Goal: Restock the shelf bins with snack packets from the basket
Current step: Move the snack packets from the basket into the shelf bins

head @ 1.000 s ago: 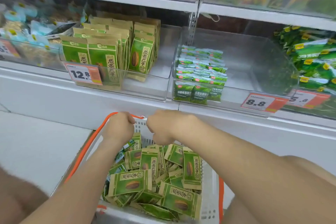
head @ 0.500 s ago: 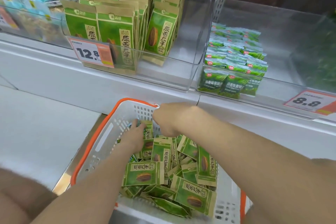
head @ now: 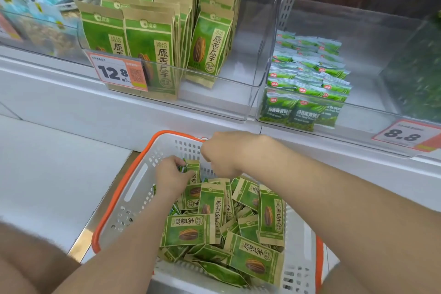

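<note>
1. Head view: white, orange-rimmed basket [head: 133, 210] holds a loose pile of sunflower seed packets [head: 188, 229].
2. Inside basket, far-left end of pile: left hand [head: 170, 175] curled round one packet [head: 193, 173].
3. At basket's far rim: right hand [head: 222, 154] fisted; what it grips is hidden, can't tell.
4. Above basket: clear shelf bin [head: 238, 95] with upright seed packs [head: 150, 48]; green pea packets [head: 300, 110] up-right.

We've got our white basket [head: 133, 188] with the orange rim heaped with loose green-and-tan seed packets [head: 188, 230], flopped every which way. Above it, the clear shelf bin [head: 226, 100] has matching packets [head: 148, 50] standing upright in rows toward its left.
</note>
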{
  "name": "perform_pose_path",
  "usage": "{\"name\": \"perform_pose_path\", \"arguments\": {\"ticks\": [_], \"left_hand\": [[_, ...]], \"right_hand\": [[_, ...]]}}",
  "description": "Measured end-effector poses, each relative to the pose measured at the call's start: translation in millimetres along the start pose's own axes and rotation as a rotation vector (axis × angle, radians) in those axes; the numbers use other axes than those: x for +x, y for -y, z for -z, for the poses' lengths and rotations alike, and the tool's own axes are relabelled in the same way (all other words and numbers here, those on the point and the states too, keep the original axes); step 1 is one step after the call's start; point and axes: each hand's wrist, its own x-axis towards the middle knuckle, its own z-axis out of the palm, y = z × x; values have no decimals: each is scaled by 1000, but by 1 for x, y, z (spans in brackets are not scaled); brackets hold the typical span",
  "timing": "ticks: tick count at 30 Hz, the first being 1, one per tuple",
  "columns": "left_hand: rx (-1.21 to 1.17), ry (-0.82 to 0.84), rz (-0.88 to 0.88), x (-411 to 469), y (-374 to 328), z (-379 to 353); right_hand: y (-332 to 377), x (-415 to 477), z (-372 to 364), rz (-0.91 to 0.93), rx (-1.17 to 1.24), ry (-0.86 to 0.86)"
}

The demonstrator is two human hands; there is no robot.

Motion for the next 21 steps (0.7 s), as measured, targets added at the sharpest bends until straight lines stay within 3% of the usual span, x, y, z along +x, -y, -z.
{"name": "perform_pose_path", "arguments": {"ticks": [3, 6, 11, 15, 21], "left_hand": [[-340, 65, 128, -12, -23, 12], [-716, 379, 191, -24, -54, 29], [-780, 688, 65, -47, -90, 40], [-843, 757, -77, -72, -127, 48], [-777, 579, -195, -97, -166, 61]], "right_hand": [[-13, -8, 1, -14, 18, -4], [-31, -21, 1, -46, 74, -26], [-54, -45, 0, -96, 164, -128], [-63, -68, 0, -111, 279, -238], [-70, -94, 4, -119, 360, -409]]}}
